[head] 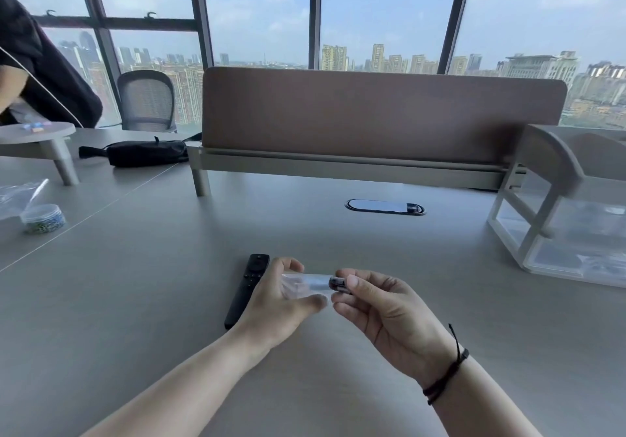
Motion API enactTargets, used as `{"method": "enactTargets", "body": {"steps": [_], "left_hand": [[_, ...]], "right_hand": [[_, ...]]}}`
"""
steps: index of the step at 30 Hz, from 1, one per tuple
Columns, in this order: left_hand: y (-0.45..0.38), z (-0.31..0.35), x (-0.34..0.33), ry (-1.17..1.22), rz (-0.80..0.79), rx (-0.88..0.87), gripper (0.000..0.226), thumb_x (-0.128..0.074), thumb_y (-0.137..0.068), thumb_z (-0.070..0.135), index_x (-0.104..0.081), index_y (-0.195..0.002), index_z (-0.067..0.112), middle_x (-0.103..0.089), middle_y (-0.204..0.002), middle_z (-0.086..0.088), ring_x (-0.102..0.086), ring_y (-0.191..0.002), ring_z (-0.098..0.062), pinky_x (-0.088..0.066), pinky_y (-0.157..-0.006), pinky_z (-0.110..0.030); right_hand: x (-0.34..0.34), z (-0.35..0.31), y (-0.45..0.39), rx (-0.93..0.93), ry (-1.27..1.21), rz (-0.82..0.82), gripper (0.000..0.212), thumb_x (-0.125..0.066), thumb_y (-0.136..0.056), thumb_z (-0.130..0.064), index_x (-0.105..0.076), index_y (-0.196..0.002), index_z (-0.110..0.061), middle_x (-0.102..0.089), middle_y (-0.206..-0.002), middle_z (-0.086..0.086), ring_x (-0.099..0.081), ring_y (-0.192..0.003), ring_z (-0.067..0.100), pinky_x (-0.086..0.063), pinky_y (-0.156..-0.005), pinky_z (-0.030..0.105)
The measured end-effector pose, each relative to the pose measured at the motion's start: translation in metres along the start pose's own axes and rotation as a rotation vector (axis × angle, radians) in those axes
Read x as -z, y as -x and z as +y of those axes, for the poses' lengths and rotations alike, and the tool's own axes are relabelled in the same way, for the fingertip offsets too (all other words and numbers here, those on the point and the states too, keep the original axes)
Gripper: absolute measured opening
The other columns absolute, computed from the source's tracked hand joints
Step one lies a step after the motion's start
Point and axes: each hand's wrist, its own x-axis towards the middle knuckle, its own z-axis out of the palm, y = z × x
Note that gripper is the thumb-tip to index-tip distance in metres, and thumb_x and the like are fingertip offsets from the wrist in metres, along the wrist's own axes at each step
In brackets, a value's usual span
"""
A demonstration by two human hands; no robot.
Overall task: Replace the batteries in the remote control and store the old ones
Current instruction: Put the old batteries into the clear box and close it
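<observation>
Grey desk (440, 301), left hand (277, 304) and right hand (382, 314) pinching battery (337, 282)

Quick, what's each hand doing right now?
Left hand: holding a clear plastic bag.
Right hand: pinching a dark battery at the bag's mouth.

Grey desk (135, 284), brown divider panel (382, 114), tall windows (382, 13), mesh chair (147, 99)

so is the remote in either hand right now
No, the remote lies on the desk while the left hand and right hand hold a small clear bag.
</observation>
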Motion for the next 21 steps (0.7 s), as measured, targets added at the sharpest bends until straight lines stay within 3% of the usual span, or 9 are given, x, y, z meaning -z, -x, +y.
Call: {"method": "enactTargets", "body": {"steps": [6,9,12,15,18,21], "left_hand": [[0.0021,0.0057,-0.0037,0.087,-0.040,0.024,0.057,-0.089,-0.057,0.045,-0.051,-0.099,0.041,-0.072,-0.103,-0.019,-0.065,-0.092,-0.025,-0.050,-0.093,-0.050],[0.0012,0.0048,-0.0026,0.101,-0.046,0.012,0.059,-0.089,-0.054,0.054,-0.054,-0.098,0.035,-0.069,-0.093,-0.014,-0.060,-0.088,-0.029,-0.048,-0.083,-0.046],[0.0019,0.0051,-0.0010,0.142,-0.113,-0.010,0.050,-0.086,-0.063,0.041,-0.054,-0.099,0.027,-0.068,-0.091,-0.006,-0.061,-0.088,-0.021,-0.045,-0.082,-0.040],[0.0037,0.0063,-0.0006,0.157,-0.103,-0.019,0.052,-0.085,-0.064,0.038,-0.055,-0.104,0.023,-0.070,-0.095,-0.002,-0.065,-0.091,-0.016,-0.048,-0.084,-0.035],[0.0042,0.0075,-0.0003,0.192,-0.061,-0.009,0.065,-0.088,-0.061,0.040,-0.053,-0.115,0.026,-0.070,-0.111,-0.002,-0.068,-0.100,-0.009,-0.049,-0.089,-0.029],[0.0044,0.0069,0.0016,0.197,-0.066,0.004,0.085,-0.094,-0.054,0.037,-0.047,-0.123,0.036,-0.065,-0.121,-0.006,-0.066,-0.111,-0.012,-0.050,-0.099,-0.035]], "right_hand": [[-0.0027,-0.0010,0.0040,-0.022,0.101,-0.058,0.015,-0.075,-0.069,-0.007,-0.079,-0.082,-0.002,-0.072,-0.078,0.018,-0.072,-0.064,0.018,-0.062,-0.064,0.024],[-0.0022,-0.0018,0.0044,-0.016,0.133,-0.071,0.017,-0.075,-0.070,-0.009,-0.079,-0.085,-0.003,-0.072,-0.078,0.018,-0.072,-0.067,0.019,-0.062,-0.066,0.024],[-0.0013,-0.0033,0.0047,-0.025,0.154,-0.088,0.017,-0.075,-0.070,-0.009,-0.079,-0.085,-0.004,-0.071,-0.077,0.017,-0.071,-0.068,0.019,-0.062,-0.067,0.023],[-0.0008,-0.0052,0.0053,-0.055,0.195,-0.109,0.021,-0.077,-0.068,-0.007,-0.079,-0.089,-0.003,-0.071,-0.080,0.016,-0.071,-0.068,0.020,-0.062,-0.068,0.024],[-0.0009,-0.0066,0.0064,-0.084,0.252,-0.141,0.034,-0.078,-0.069,-0.006,-0.075,-0.102,0.002,-0.070,-0.088,0.017,-0.070,-0.069,0.021,-0.061,-0.070,0.025],[-0.0013,-0.0065,0.0062,-0.106,0.245,-0.112,0.050,-0.078,-0.068,-0.005,-0.065,-0.115,0.005,-0.072,-0.084,0.016,-0.071,-0.067,0.021,-0.061,-0.067,0.025]]}}
